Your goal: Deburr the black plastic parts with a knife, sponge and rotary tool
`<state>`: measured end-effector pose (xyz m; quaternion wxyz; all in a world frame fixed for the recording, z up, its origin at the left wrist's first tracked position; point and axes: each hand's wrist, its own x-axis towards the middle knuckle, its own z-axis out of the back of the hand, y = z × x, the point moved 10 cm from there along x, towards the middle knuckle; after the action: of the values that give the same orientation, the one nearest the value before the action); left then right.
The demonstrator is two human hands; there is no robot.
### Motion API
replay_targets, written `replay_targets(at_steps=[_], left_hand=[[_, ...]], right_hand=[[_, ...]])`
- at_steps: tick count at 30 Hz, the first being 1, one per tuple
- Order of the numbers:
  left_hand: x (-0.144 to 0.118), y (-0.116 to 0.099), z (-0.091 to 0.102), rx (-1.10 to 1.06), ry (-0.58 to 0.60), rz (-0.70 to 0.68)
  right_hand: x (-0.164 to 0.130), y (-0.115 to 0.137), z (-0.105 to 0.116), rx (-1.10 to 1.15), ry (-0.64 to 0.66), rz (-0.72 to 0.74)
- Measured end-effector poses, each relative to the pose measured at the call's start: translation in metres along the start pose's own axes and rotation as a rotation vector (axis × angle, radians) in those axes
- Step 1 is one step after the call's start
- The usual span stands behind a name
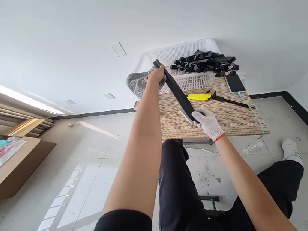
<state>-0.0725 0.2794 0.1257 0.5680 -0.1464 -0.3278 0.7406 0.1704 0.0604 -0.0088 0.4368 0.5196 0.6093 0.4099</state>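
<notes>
- A long black strip [175,90] is held slantwise over the wooden table [228,120] — its far end is gripped by the bare left hand [156,75], its near end by the gloved right hand [207,120].
- A grey cloth [137,84] is seen at the table's far left corner, just beside the left hand.
- A white basket [192,82] of black parts [205,63] stands at the table's far edge.
- A yellow tool [198,96] and a phone [235,83] lie on the table nearer than the basket — no writing can be read anywhere.
</notes>
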Motion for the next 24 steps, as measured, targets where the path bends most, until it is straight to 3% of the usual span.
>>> replay_targets(at_steps=[3,6,10,13,24], left_hand=[[-0.003,0.006,-0.007,-0.058,0.038,0.177],[-0.013,-0.008,-0.005,-0.076,-0.044,0.187],[-0.031,-0.033,0.0,-0.014,-0.131,0.068],[-0.046,-0.049,-0.003,0.113,-0.1,-0.057],[-0.097,-0.056,-0.013,0.124,-0.058,-0.213]], right_hand=[[0.0,0.002,0.001,0.031,-0.017,0.0],[0.0,0.001,0.002,0.049,-0.031,-0.015],[0.0,-0.002,0.0,0.045,-0.032,-0.019],[-0.001,-0.004,-0.001,0.038,-0.02,-0.018],[-0.005,-0.001,-0.003,-0.113,-0.008,0.016]])
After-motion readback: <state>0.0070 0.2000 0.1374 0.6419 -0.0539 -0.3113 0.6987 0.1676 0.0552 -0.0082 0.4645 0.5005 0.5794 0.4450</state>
